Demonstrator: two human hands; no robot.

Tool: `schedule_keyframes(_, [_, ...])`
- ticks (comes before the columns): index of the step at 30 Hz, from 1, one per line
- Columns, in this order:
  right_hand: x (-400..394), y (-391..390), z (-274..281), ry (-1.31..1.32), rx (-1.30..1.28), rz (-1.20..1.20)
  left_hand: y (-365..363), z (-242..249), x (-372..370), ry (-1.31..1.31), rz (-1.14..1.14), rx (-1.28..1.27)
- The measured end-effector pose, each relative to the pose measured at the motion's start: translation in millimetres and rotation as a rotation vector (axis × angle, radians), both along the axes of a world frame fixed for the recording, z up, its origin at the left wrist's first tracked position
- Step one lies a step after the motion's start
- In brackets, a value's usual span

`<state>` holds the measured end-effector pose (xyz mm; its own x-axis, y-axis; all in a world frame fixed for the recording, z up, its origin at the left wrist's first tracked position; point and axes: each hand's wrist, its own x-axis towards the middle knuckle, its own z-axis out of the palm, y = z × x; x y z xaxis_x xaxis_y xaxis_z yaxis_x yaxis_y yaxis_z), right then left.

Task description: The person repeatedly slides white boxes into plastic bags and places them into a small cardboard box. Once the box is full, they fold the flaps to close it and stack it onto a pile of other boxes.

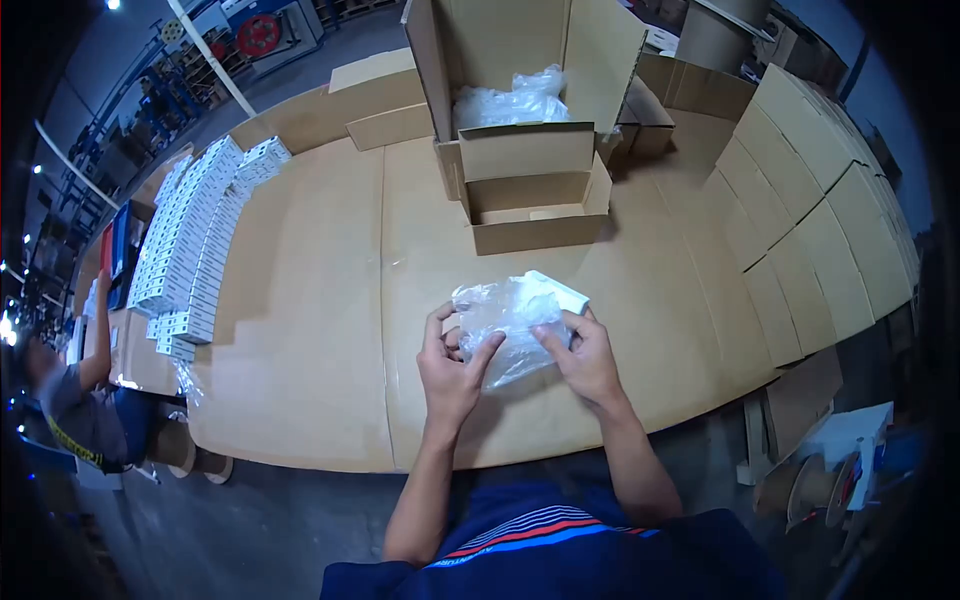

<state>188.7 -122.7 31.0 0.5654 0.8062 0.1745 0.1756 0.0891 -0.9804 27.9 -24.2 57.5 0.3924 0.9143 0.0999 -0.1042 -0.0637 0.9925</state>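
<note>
Over the cardboard-covered table, my left hand (452, 368) pinches the left side of a clear plastic bag (508, 325) between thumb and fingers. My right hand (588, 362) grips the bag's right side, its thumb pressing on the film. A flat white box (562, 291) shows behind the bag, right at my right fingers; its lower part is hidden by the film and hand. Just beyond my hands, a small open cardboard box (540, 239) stands with its back flap raised and a light piece lying inside.
Behind it, a large open carton (425, 60) holds crumpled clear plastic bags (515, 100). Rows of small white boxes (190, 235) are stacked on the left. Brown cartons (800, 220) pile up on the right. Another person (80, 400) is at the left edge, an arm raised.
</note>
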Motion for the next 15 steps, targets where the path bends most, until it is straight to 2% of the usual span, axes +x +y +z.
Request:
schedule_keyframes(1, [-3.2,2.1,-1.7,0.062,0.033,-0.012,-1.2,-1.7,0.1,-0.021,0.009,-0.015])
schedule_keyframes(4, [-6.4,3.8,-8.0,0.02,0.021,-0.099,17.1,-13.6,-15.8,0.132,0.228,0.2])
schedule_keyframes(5, [-7.0,3.8,-5.0,0.036,0.018,-0.118,17.3,-12.9,-22.7,0.297,0.311,0.425])
schedule_keyframes(8, [-7.6,3.5,-9.8,-0.042,-0.043,-0.151,18.0,2.4,-27.6,0.39,0.257,0.862])
schedule_keyframes(12, [-13.8,4.6,7.0,-0.204,-0.131,-0.142,7.9,20.8,-2.7,0.425,-0.014,0.922])
schedule_keyframes(14, [-17.2,4.8,17.0,-0.269,-0.144,-0.136,10.3,18.1,5.6,0.431,-0.08,0.893])
schedule_keyframes(15, [-16.7,5.7,16.3,-0.383,-0.048,-0.135,13.3,9.7,8.0,0.454,-0.113,0.859])
